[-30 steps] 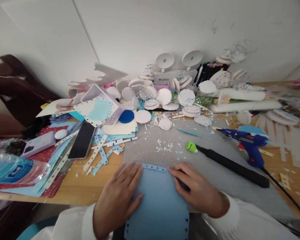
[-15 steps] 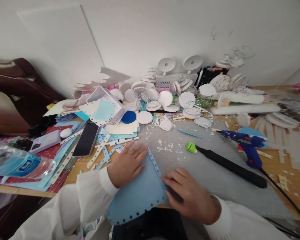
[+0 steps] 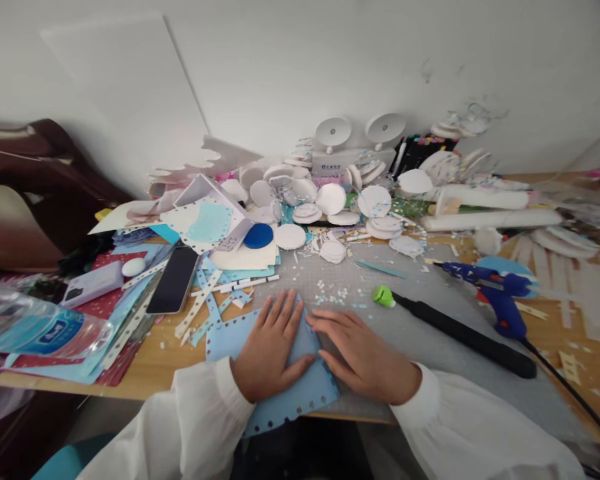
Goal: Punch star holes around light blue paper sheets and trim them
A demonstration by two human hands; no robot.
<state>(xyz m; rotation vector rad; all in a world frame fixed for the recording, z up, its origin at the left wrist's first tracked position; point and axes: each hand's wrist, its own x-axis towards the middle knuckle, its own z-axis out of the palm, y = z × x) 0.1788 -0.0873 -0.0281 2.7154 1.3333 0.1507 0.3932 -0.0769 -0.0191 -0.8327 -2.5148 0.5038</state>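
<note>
A light blue sheet of paper lies at the front of the table, with small punched holes along its edges. Its lower edge hangs past the table's front. My left hand rests flat on it, fingers spread. My right hand lies along the sheet's right edge, fingers stretched out and fingertips touching the strip there. The palms hide part of the sheet. Beyond the hands, small white and blue punched bits are scattered on the grey cutting mat.
To the right lie a black tool with a green tip and a blue glue gun with its cord. On the left are a phone, a water bottle and paper strips. White discs crowd the back.
My left hand has moved right and flattened with spread fingers. My right hand has slid up along the edge and straightened its fingers. More of the sheet's left side now shows on the table.
</note>
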